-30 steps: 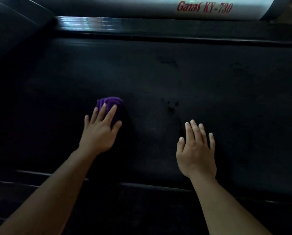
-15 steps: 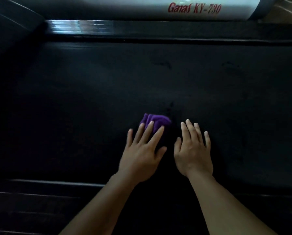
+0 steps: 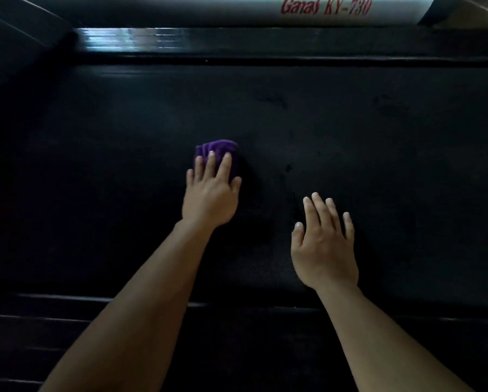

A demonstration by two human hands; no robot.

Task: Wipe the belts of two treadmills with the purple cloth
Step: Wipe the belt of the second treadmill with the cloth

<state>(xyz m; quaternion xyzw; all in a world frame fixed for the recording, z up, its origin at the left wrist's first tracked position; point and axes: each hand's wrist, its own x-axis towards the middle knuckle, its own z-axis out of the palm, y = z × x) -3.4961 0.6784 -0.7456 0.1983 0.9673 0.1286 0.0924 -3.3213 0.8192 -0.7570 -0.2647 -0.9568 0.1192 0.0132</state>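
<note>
A dark treadmill belt (image 3: 350,131) fills most of the head view. A folded purple cloth (image 3: 218,149) lies on it near the middle. My left hand (image 3: 211,193) presses flat on the cloth with straight fingers, covering its near half. My right hand (image 3: 323,244) rests flat on the bare belt to the right and nearer to me, fingers straight and slightly spread, holding nothing.
A glossy black side rail (image 3: 237,42) runs along the belt's far edge, with a white cover (image 3: 265,8) lettered in red behind it. A ribbed black foot rail (image 3: 67,321) borders the near edge. Small dark marks (image 3: 288,168) dot the belt right of the cloth.
My left hand slid the cloth right toward my right hand, then back left and farther away. My right hand stayed planted on the belt.
</note>
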